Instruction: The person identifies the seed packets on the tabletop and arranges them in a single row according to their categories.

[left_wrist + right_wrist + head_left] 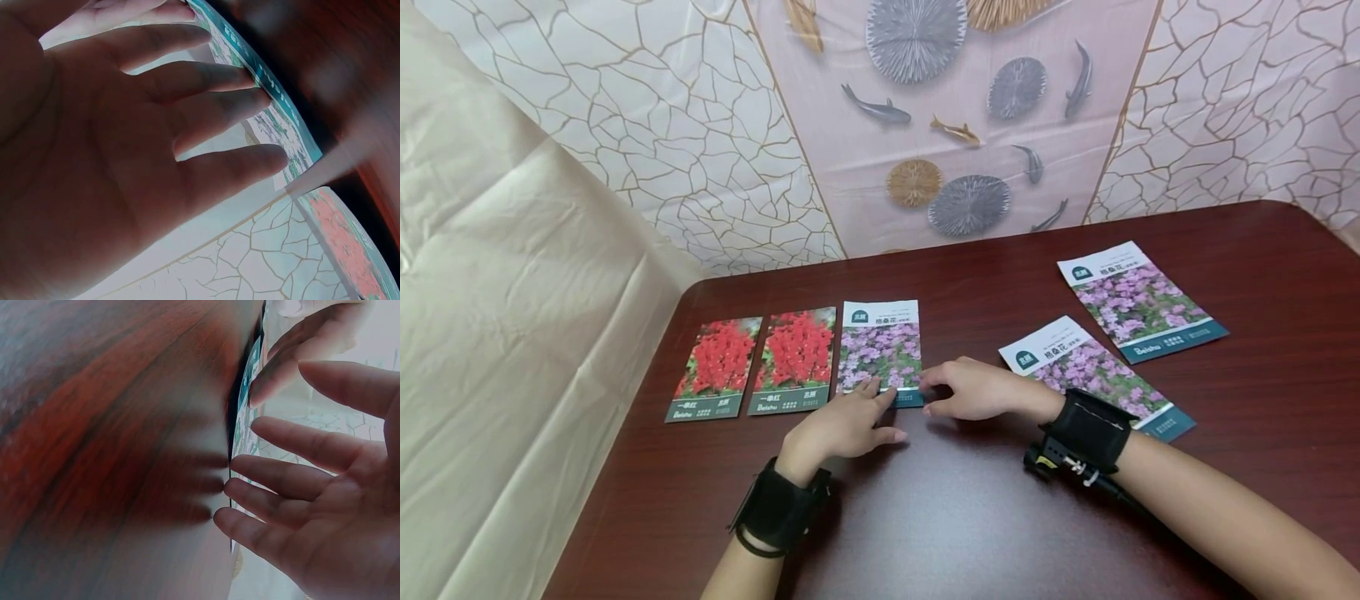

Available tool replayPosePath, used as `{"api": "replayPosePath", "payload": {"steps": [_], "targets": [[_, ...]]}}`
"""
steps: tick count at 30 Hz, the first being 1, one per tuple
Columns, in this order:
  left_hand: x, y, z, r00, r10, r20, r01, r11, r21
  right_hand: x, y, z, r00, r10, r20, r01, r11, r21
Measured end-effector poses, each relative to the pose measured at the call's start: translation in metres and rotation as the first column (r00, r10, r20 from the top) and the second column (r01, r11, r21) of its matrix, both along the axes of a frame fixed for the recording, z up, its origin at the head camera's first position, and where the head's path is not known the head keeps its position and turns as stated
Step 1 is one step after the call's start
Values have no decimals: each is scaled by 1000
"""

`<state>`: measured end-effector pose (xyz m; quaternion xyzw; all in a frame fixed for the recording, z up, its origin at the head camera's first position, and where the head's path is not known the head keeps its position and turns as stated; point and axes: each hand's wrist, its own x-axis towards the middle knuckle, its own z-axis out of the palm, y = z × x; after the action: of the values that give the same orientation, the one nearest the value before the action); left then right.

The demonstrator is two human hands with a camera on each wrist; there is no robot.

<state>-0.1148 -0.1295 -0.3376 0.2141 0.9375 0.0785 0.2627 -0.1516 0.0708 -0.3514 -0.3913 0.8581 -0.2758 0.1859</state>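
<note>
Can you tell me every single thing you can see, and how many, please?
table: 1, dark reddish brown, in front of the person
red-flower packets: 2, red and green, left side
middle purple-flower packet: 1, purple, white and teal, beside the red ones
other purple-flower packets: 2, same colours, right side, the nearer partly hidden
patterned cloth: white with gold lines, behind
pink panel: 1, pink, centre back
printed fish: several, grey and gold, on the panel
printed discs: several, grey and gold, among the fish
plain cloth: 1, cream, far left
wristbands: 2, black, one each wrist
left hand: 1, bare, partly over the middle packet
right hand: 1, bare, at its lower right edge
</note>
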Motion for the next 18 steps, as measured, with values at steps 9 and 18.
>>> {"api": "replayPosePath", "payload": {"steps": [9,18], "targets": [[0,1,0,1000,2,-10,-2,1000,1,0,1,0,1000,3,4,-3,1000,11],[0,1,1,1000,6,-22,-6,1000,9,0,6,0,1000,-17,-8,16,999,-39]]}}
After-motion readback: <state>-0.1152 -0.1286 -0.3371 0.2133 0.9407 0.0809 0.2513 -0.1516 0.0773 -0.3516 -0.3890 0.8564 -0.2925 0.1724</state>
